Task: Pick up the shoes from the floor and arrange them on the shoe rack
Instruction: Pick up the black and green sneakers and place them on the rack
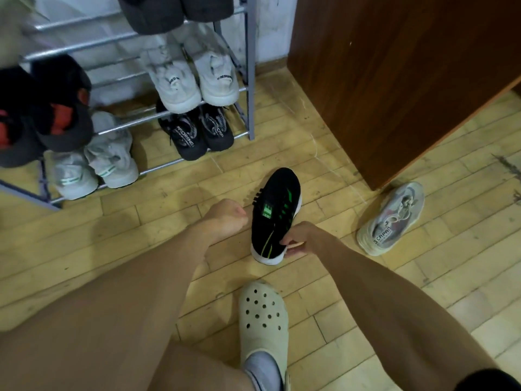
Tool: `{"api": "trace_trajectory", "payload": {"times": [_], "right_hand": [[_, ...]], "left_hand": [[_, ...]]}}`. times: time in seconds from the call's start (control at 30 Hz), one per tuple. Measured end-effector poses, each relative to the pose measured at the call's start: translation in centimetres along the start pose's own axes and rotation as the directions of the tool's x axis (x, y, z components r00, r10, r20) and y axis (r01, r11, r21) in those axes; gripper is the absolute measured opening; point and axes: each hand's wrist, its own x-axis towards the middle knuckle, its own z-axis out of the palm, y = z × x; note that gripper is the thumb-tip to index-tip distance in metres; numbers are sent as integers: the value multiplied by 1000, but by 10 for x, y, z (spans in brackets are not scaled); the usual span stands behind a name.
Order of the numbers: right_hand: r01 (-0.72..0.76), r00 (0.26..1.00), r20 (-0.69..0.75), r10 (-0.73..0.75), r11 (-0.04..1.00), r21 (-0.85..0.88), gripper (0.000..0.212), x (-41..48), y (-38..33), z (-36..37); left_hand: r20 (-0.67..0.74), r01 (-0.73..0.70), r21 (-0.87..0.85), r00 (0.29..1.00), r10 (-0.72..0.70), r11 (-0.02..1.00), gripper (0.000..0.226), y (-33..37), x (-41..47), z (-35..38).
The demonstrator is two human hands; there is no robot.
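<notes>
Upper left of the frame: a metal shoe rack [249, 80] is seen, tiers of thin rails, already loaded. At the far left edge a black pair with red lining [60, 114] is noted on a middle tier; below it, on the lowest rails, a pale grey pair with green stripes [112, 165], heels outward. Further right on the rack a dark pair [174, 12] is cut off by the top edge, a white pair [197, 83] is set beneath it, and a black pair with white lettering [197, 134] is placed on the bottom tier. Centre of the frame: the left hand [225, 218] is held just beside the lace side of a black sneaker with green stripes [275, 210]; its fingers are curled under and hidden, so contact or grip cannot be told. The sneaker is found on the wooden floor [310, 136] in front of the rack, toe pointed away, white sole visible. Lower centre: a cream perforated clog [263, 314] is worn on a foot. Right of centre: the sneaker's heel is pinched by the right hand [303, 239], thumb and fingers closed on the rim. Upper right: a brown wooden cabinet [394, 80] is recorded. At its lower corner a grey sneaker [392, 218] is left lying on the floor, well apart from the black one.
</notes>
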Motion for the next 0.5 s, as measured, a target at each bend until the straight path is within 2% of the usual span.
{"api": "trace_trajectory", "payload": {"times": [0.13,0.23,0.3,0.4,0.5], "right_hand": [[81,995,-39,-88,986,-145,33,-34,-20,-9],[179,979,-35,-201,927,-330,42,-78,-42,-15],[257,957,-12,-291,861,-439,44,-113,-61,-12],[393,886,28,-462,718,-574,50,-166,-95,8],[483,804,105,-585,542,-688,56,-224,-132,48]], "left_hand": [[-26,-30,-4,999,30,1000,15,10,-23,-30],[-71,-65,-73,996,60,995,20,14,-57,-68],[-147,-109,-84,985,95,991,25,12,-90,-97],[-264,-161,-103,956,129,982,17,0,-146,-138],[-320,-124,-236,946,44,964,22,-26,-205,-178]]}}
